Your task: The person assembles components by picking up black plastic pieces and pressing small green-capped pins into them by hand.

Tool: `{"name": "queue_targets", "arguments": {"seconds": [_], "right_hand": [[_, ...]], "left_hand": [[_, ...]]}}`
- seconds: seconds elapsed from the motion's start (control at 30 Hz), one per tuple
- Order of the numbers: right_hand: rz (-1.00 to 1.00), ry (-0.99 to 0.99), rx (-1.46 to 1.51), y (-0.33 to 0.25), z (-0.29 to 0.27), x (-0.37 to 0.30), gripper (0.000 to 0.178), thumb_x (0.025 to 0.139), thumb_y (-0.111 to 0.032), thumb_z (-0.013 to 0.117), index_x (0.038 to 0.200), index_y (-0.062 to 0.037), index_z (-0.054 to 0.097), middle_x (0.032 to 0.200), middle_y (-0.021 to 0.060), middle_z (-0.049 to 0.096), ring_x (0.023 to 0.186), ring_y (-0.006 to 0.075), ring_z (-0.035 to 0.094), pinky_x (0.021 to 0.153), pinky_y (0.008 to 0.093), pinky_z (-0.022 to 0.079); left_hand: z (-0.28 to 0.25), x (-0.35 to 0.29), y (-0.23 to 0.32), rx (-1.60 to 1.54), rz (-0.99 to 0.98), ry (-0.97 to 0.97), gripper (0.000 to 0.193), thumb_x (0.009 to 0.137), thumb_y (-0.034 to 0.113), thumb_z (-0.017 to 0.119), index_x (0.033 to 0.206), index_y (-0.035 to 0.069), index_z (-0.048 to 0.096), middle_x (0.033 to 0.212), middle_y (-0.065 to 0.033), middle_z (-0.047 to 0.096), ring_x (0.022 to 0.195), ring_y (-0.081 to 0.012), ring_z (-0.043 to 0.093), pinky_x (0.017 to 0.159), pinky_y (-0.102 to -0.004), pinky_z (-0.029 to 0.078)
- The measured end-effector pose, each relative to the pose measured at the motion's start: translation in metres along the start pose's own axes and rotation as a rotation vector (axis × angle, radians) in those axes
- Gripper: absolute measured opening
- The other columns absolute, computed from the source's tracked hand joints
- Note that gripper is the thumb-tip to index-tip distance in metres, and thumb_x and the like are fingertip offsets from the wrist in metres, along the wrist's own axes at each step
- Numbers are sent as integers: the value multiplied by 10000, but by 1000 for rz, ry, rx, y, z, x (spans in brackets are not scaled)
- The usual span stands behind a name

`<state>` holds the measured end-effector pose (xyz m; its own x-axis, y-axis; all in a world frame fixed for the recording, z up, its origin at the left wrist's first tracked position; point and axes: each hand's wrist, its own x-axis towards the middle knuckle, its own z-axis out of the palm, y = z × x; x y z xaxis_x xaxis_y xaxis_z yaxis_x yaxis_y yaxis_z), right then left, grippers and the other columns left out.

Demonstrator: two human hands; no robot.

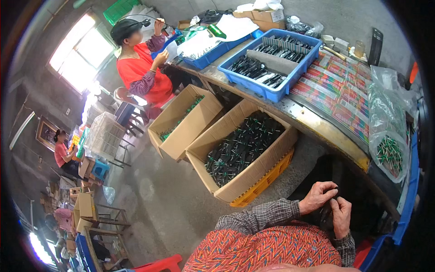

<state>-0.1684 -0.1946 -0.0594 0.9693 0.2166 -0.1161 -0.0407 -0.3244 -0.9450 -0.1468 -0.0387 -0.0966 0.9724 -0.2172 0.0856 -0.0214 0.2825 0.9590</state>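
Observation:
My left hand (318, 197) and my right hand (341, 217) are close together above my lap, near the table's front edge. The left fingers are curled, thumb against forefinger, with a small dark piece at their tips. Beside it my right hand is closed too, its thumb pointing toward the left fingertips. What the hands hold is black against dark clothing, so its kind cannot be made out. A large open carton (213, 185) full of black pieces with green parts and pale tips stands ahead of me, on a yellow crate (263, 179).
On the table are a divided blue tray (277, 93) of black parts, red patterned cardboard (333, 97) and a plastic bag (385, 109) with green-and-pale sticks. A second carton (190, 129) sits farther left. A co-worker in red (147, 68) handles something at the far table end.

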Motion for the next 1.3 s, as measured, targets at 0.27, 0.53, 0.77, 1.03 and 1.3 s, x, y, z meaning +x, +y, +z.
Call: {"name": "queue_targets", "arguments": {"seconds": [0.27, 0.53, 0.77, 1.03, 1.3], "right_hand": [[-111, 83, 103, 2, 16, -1, 253, 845, -107, 603, 660, -24, 452, 598, -47, 413, 583, 29, 371, 489, 234, 311], [38, -54, 34, 8, -2, -2, 295, 874, -182, 637, 697, 9, 497, 634, -5, 475, 603, 48, 435, 503, 244, 356], [-43, 32, 112, -6, 10, -1, 192, 818, -109, 614, 700, 22, 538, 653, 3, 538, 629, 54, 461, 542, 249, 374], [20, 5, 21, -4, 2, 0, 247, 836, -126, 631, 680, 20, 506, 604, 9, 480, 584, 61, 445, 506, 249, 354], [-8, 3, 72, 8, 5, 1, 245, 819, -100, 641, 669, 16, 486, 605, 0, 468, 601, 59, 454, 511, 249, 365]], "left_hand": [[-1, -1, -9, 13, 52, 23, 187, 928, 162, 584, 985, -12, 622, 726, 31, 554, 593, -23, 459, 490, -203, 379], [0, -1, -8, 6, -14, 5, 199, 930, 168, 583, 986, -19, 622, 753, 40, 557, 645, -22, 471, 536, -192, 392], [-1, 1, -9, -7, 17, 10, 184, 934, 160, 577, 982, -11, 624, 752, 38, 560, 633, -23, 473, 522, -193, 396], [0, 1, -4, -10, -7, 1, 189, 937, 176, 581, 996, 0, 618, 725, 45, 543, 577, -9, 455, 469, -180, 369], [1, 0, -10, -3, -12, 17, 207, 934, 180, 588, 1012, -10, 611, 722, 42, 540, 574, -13, 443, 471, -194, 360]]}}
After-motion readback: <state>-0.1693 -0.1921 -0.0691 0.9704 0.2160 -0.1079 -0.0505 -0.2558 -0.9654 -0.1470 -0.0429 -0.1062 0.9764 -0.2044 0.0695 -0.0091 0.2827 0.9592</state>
